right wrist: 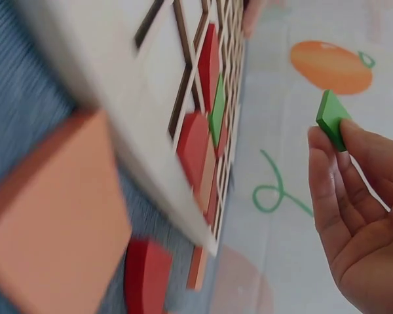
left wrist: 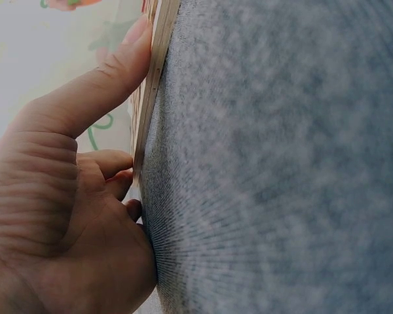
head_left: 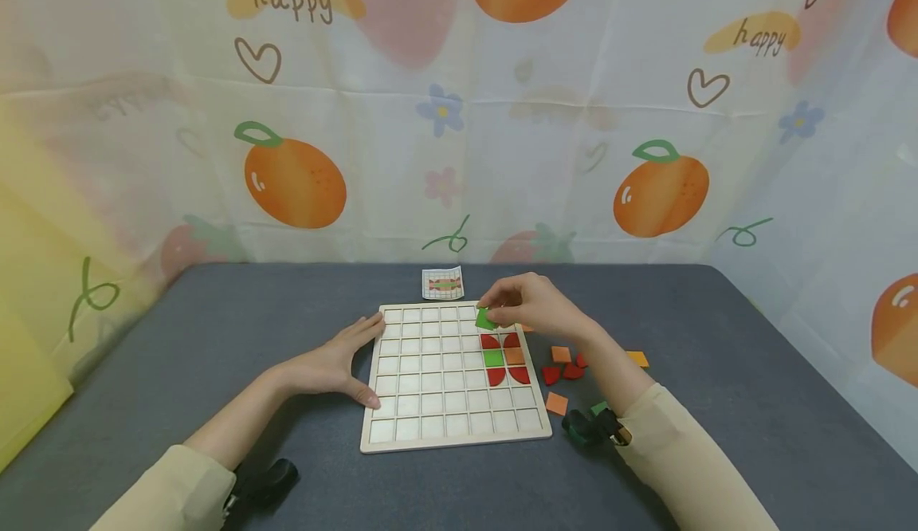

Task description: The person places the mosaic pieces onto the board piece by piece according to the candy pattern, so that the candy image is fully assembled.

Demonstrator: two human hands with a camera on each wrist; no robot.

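A white grid board (head_left: pixel 423 427) with raised pale wooden lines lies on the table. My left hand (head_left: pixel 326 365) spreads along its left edge, fingertips near the upper corner and thumb lower down; the left wrist view shows the thumb (left wrist: pixel 121 69) touching the rim. Above the board's upper right part, my right hand (head_left: pixel 536 306) pinches a green square tile (right wrist: pixel 329 121) between thumb and fingers, raised off the grid. Below it, red rounded pieces (head_left: pixel 496 376) sit in cells above and below a green tile (head_left: pixel 493 358) and an orange tile (head_left: pixel 514 355).
Loose orange tiles (head_left: pixel 556 403), red pieces (head_left: pixel 551 375) and a yellow-orange tile (head_left: pixel 637 359) lie right of the board, partly under my right forearm. A small printed pattern card (head_left: pixel 442 295) lies behind the board. A fruit-print cloth (head_left: pixel 387 156) hangs behind the grey table (head_left: pixel 323 467).
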